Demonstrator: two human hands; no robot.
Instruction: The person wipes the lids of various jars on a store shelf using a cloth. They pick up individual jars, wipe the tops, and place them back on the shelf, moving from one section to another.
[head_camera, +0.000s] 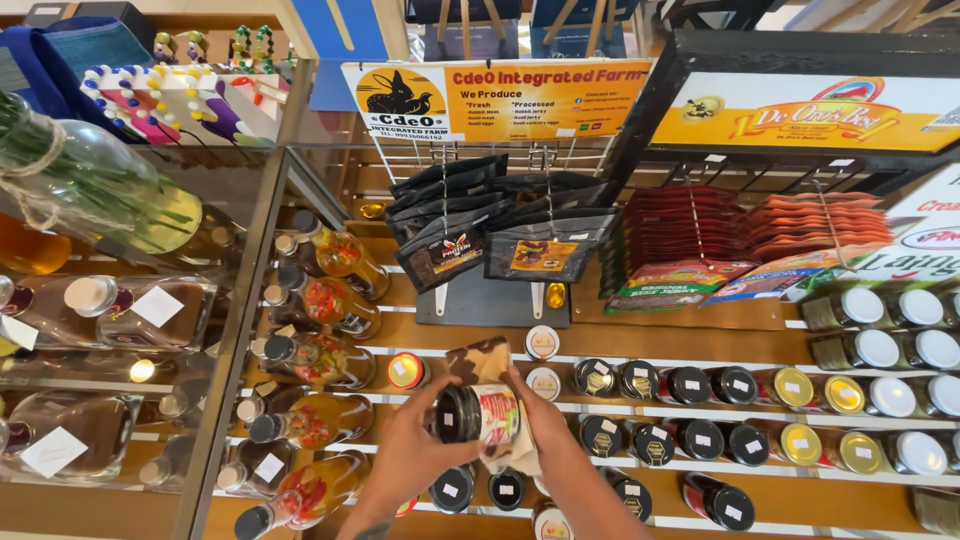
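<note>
Both my hands hold one small glass jar with a black lid, tipped on its side above the wooden shelf. My left hand grips the lid end of the jar. Around the labelled end, my right hand presses a brown and cream cloth that wraps partly about the jar. Rows of similar black-lidded jars stand just to the right and below.
Tall bottles of red and orange preserves lie in rows at the left. Dark pouches and red packets hang on racks behind. Gold- and white-lidded jars fill the right. A glass case with large bottles stands far left.
</note>
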